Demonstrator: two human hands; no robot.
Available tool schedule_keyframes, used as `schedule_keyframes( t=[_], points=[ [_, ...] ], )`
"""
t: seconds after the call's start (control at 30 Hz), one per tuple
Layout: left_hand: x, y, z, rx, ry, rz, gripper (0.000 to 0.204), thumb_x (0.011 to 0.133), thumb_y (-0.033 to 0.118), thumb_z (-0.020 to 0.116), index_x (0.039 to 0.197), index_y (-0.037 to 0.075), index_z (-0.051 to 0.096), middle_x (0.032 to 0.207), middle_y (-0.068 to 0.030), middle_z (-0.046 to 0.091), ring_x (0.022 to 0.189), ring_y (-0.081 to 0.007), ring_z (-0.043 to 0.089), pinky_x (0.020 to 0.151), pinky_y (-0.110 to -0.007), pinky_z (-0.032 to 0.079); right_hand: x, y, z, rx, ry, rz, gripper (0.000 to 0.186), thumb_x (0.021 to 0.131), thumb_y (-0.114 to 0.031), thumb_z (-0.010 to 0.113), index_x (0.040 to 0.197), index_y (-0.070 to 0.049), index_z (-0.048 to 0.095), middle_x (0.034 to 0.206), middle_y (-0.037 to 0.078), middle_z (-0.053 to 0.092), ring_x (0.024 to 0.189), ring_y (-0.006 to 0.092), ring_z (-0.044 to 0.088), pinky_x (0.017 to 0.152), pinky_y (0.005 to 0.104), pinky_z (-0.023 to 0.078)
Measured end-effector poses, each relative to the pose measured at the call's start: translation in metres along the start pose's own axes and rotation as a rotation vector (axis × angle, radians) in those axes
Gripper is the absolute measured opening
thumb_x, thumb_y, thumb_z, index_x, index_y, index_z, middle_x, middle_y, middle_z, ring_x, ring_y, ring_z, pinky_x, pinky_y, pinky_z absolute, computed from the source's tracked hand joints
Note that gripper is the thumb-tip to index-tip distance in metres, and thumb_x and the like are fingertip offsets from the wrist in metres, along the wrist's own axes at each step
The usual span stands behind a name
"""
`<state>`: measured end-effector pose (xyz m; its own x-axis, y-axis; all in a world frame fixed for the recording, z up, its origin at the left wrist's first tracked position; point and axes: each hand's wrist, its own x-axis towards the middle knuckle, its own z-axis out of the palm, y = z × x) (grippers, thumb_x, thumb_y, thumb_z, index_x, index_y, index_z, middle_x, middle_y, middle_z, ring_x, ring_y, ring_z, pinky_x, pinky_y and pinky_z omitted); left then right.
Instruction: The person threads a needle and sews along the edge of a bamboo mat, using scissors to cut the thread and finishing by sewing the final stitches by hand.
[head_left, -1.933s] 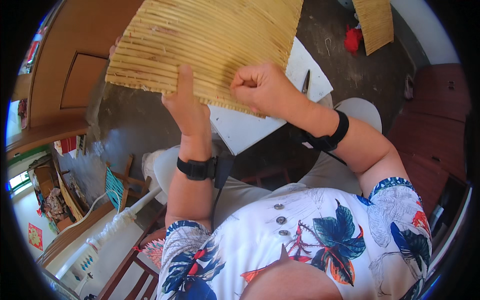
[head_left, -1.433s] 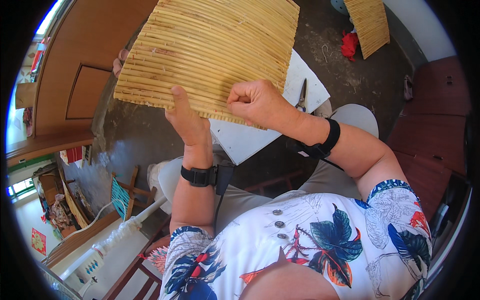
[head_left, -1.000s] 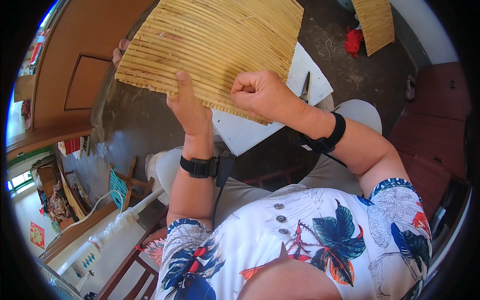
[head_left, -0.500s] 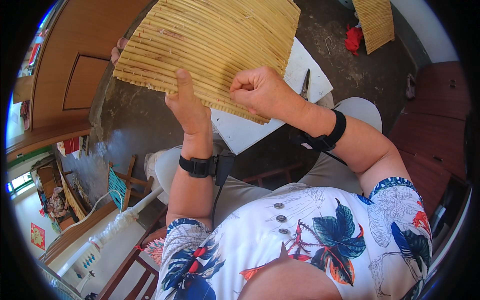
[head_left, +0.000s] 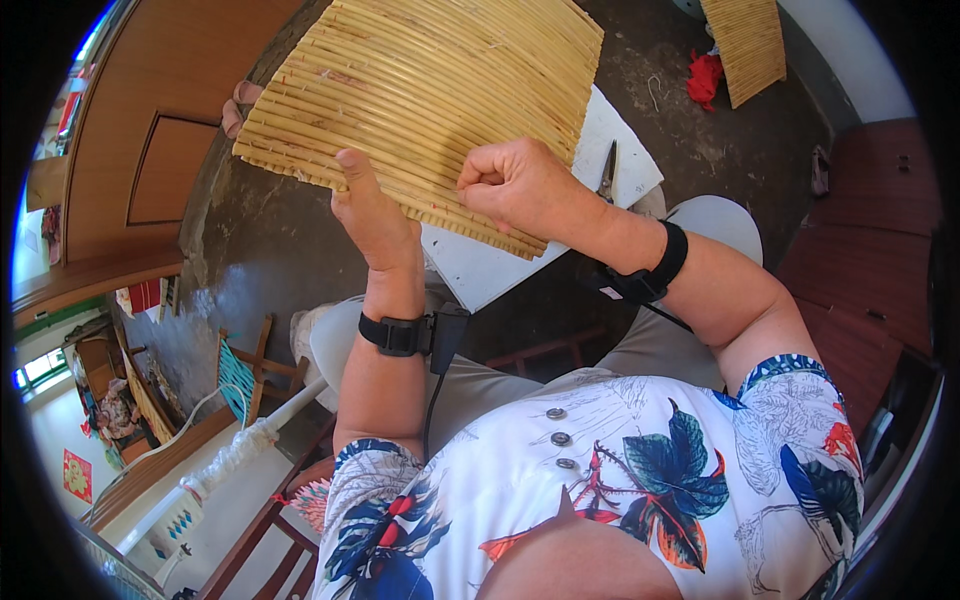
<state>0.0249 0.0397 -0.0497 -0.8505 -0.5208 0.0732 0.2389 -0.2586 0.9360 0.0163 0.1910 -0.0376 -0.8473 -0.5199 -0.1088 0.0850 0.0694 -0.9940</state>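
A mat of yellow plant stalks (head_left: pixel 430 100), bound side by side in rows, is held up at a slant in front of me. My left hand (head_left: pixel 372 215) grips its near edge, thumb on top and fingers hidden beneath. Over the mat's near right part, my right hand (head_left: pixel 515 185) is closed in a pinch, close to the stalks. Whatever it pinches is too small or hidden to make out. Small bits of thread show along the stalks. Partly beneath the mat is a white board (head_left: pixel 480 270), on which dark scissors (head_left: pixel 608 172) lie, just beyond my right wrist.
Another stalk mat (head_left: pixel 748 50) leans at the far right, near a red cloth (head_left: pixel 704 80) on the dark floor. A brown wooden door (head_left: pixel 155 150) stands at left, and dark red cabinets (head_left: pixel 870 230) at right. A small wooden-framed stool (head_left: pixel 250 365) is at lower left.
The mat has shifted slightly to the right and its near right corner has dropped a little. My left thumb has moved slightly left and down; my right hand stays pinched over the stalks.
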Motion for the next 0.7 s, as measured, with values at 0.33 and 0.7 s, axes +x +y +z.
schedule_keyframes(
  t=[0.33, 0.7],
  points=[
    [-0.0036, 0.0014, -0.0039, -0.140, -0.013, -0.018, 0.057, 0.093, 0.037, 0.051, 0.125, -0.009, 0.041, 0.120, -0.0168, 0.052, 0.102, -0.0222, 0.056, 0.085, -0.034, 0.048, -0.0036, -0.0012, 0.0018, 0.041, -0.020, 0.013, 0.010, 0.080, -0.005, 0.059, 0.072, 0.002, 0.059, 0.053, 0.000, 0.054, 0.043, 0.0041, 0.047, 0.041, 0.0207, 0.035],
    [0.0004, 0.0006, -0.0051, -0.168, -0.059, 0.017, 0.065, 0.088, 0.042, 0.057, 0.127, -0.007, 0.039, 0.122, -0.0162, 0.050, 0.105, -0.0236, 0.055, 0.087, -0.036, 0.048, -0.0051, -0.0034, 0.0031, 0.045, 0.001, 0.027, 0.009, 0.080, -0.005, 0.059, 0.074, 0.001, 0.059, 0.053, 0.000, 0.053, 0.043, 0.0042, 0.047, 0.042, 0.0211, 0.035]
  ],
)
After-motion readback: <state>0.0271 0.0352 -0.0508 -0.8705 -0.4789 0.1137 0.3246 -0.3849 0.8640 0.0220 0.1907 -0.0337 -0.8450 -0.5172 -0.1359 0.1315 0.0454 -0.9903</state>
